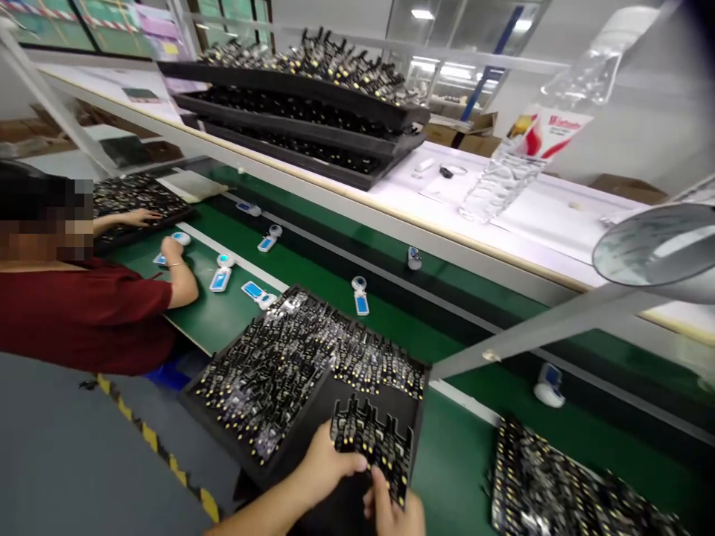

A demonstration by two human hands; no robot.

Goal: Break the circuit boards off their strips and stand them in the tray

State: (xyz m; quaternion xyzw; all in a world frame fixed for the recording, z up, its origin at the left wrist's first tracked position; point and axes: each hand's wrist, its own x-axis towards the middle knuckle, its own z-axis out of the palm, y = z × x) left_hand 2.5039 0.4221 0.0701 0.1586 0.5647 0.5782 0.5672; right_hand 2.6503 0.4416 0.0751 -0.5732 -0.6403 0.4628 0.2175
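Note:
Between my two hands is a bundle of small black parts with yellow dots (374, 439), held over the bare lower right part of a black tray (329, 394). My left hand (327, 461) grips the bundle's left side, with its thumb along the lower edge. At the lower right corner, my right hand (394, 510) holds the same bundle with its fingers closed. Rows of similar parts (268, 365) fill the tray's left side and its far end.
Another batch of parts (558, 484) lies at the right. White devices with blue screens (360, 296) sit on the green bench (447, 447). A co-worker in a red shirt (83, 313) sits at the left. Above are a shelf (346, 205), stacked trays (302, 134) and a bottle (536, 134).

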